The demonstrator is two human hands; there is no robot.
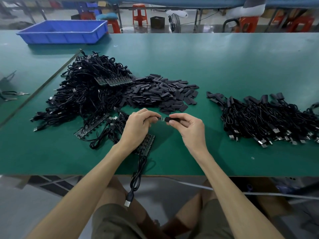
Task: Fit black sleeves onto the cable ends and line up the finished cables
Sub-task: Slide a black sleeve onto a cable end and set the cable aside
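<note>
Crate (60,37): blue | left hand (138,125) pinches cable end (160,119) | right hand (189,127) pinches sleeve (172,120)

green bench (224,66) | blue tray (62,36) far-left | cable heap (86,94) | sleeve pile (160,94) | sleeved cables (267,118) right

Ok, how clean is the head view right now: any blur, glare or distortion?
Head view: sharp mid-frame, where the left hand holds the black cable's board end and the right hand the short black sleeve; corners and far orange stools smear; forearms stretch from wide-angle; pale sheen on the green table; shadows soft.
</note>
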